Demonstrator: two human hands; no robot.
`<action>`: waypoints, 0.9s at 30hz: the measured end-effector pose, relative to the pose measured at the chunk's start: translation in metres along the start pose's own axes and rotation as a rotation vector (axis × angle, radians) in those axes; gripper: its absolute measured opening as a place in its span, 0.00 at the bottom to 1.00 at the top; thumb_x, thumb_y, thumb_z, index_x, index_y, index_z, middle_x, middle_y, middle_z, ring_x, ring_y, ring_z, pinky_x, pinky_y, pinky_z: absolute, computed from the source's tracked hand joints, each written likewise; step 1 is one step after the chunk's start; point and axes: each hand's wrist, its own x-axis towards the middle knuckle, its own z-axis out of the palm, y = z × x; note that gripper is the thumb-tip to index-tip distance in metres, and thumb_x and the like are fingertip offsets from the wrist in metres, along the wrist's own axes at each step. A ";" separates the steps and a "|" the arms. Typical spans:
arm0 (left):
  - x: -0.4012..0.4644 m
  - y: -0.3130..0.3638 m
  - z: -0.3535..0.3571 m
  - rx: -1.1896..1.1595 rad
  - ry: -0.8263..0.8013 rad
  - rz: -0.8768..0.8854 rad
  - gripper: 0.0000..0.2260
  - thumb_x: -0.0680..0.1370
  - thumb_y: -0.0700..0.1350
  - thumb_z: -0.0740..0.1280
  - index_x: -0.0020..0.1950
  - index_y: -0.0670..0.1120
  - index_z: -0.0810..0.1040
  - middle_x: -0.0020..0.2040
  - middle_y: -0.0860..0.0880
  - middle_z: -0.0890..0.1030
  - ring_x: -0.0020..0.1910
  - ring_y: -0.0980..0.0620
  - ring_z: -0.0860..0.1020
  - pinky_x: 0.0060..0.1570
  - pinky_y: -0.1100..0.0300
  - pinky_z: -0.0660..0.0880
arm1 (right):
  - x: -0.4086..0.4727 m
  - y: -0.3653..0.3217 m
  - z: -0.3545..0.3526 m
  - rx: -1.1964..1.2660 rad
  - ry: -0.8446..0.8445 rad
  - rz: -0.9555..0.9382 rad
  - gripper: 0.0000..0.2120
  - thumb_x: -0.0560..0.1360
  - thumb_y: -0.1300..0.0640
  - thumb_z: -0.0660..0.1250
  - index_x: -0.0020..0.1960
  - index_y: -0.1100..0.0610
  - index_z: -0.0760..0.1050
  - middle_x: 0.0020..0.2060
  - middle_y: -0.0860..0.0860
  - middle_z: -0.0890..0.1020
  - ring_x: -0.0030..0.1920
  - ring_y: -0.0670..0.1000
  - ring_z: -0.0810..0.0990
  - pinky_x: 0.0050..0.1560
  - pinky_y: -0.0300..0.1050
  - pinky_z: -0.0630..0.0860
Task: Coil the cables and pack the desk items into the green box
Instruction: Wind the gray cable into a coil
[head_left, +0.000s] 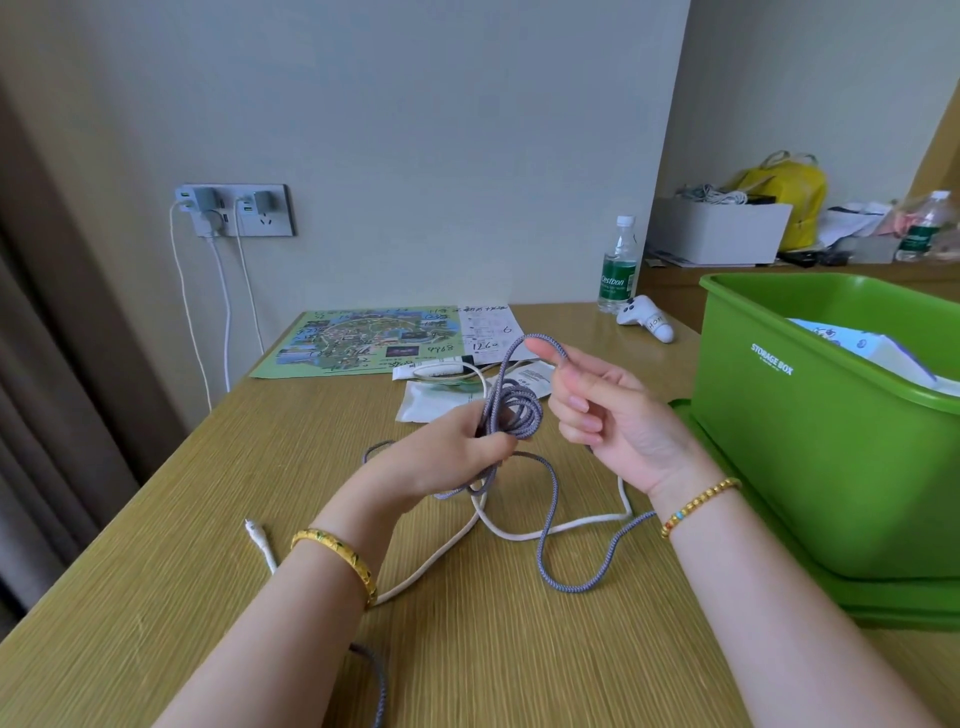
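Left hand (457, 452) grips coiled purple braided cable (511, 410); right hand (608, 415) lifts strand.

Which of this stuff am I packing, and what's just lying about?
Job: purple cable, white cable, green box, map, tube, white controller.
Lying about: wall chargers, yellow bag, white box.

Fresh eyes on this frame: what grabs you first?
The two hands at centre: the left hand grips a small coil of the purple braided cable, while the right hand lifts a strand of it over the thumb. Next, the bright green storage box at the right edge of the desk, with paper items already in it. A loose white cable lies tangled under the purple one on the wooden desk.
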 end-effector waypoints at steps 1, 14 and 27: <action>0.000 0.001 0.000 -0.008 0.016 0.008 0.04 0.78 0.37 0.59 0.43 0.39 0.70 0.33 0.47 0.71 0.31 0.56 0.72 0.29 0.70 0.67 | 0.000 0.000 0.000 0.004 0.018 -0.009 0.16 0.73 0.58 0.64 0.60 0.56 0.77 0.26 0.45 0.67 0.24 0.41 0.62 0.22 0.31 0.59; 0.001 0.000 0.006 -0.215 -0.024 -0.038 0.14 0.82 0.43 0.52 0.42 0.42 0.74 0.32 0.49 0.71 0.21 0.55 0.69 0.19 0.67 0.65 | -0.002 -0.002 0.008 -0.516 0.118 0.194 0.15 0.66 0.49 0.70 0.49 0.56 0.77 0.28 0.45 0.67 0.23 0.41 0.61 0.20 0.31 0.55; 0.003 -0.009 -0.009 -0.048 0.148 0.043 0.21 0.82 0.52 0.52 0.34 0.44 0.72 0.24 0.52 0.73 0.23 0.55 0.68 0.25 0.65 0.65 | 0.001 -0.011 0.000 -0.450 0.364 0.005 0.11 0.69 0.51 0.69 0.42 0.59 0.75 0.20 0.42 0.65 0.19 0.41 0.58 0.18 0.32 0.56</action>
